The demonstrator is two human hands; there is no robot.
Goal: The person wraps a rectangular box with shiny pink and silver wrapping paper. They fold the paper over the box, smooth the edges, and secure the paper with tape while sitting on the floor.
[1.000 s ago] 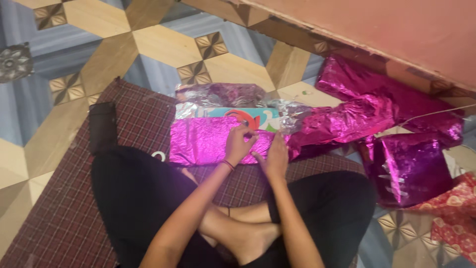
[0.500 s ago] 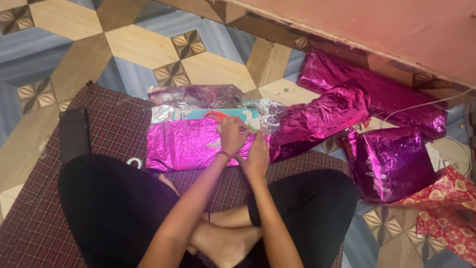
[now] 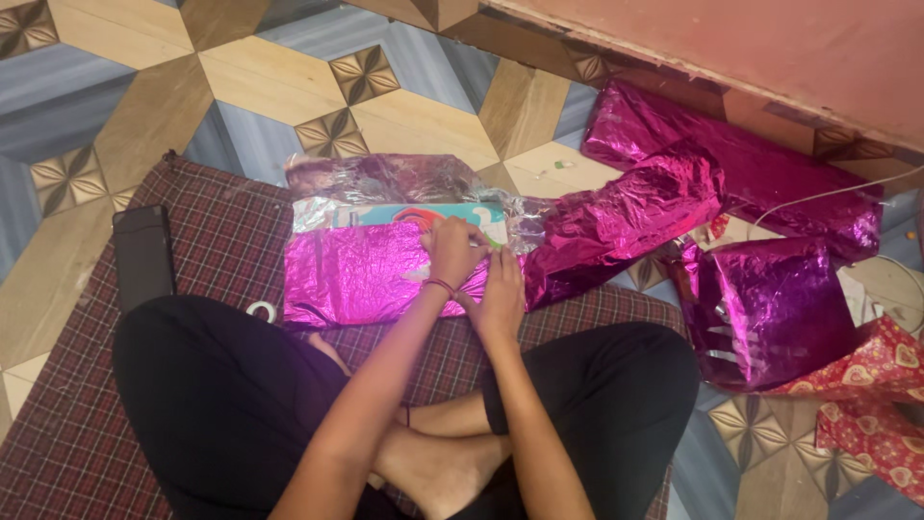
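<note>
Magenta crinkled foil wrapping sheet (image 3: 361,272) half-covering flat colourful box (image 3: 423,216) on plaid mat (image 3: 87,424) | left hand (image 3: 452,252) pinches foil's top edge | right hand (image 3: 500,294) presses flat on foil | advice: pull flap taut, keep edge square.

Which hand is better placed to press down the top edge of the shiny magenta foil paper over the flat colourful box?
Probably the left hand: its fingertips are at that edge of the shiny magenta foil paper, while the right hand lies lower on it.
</note>
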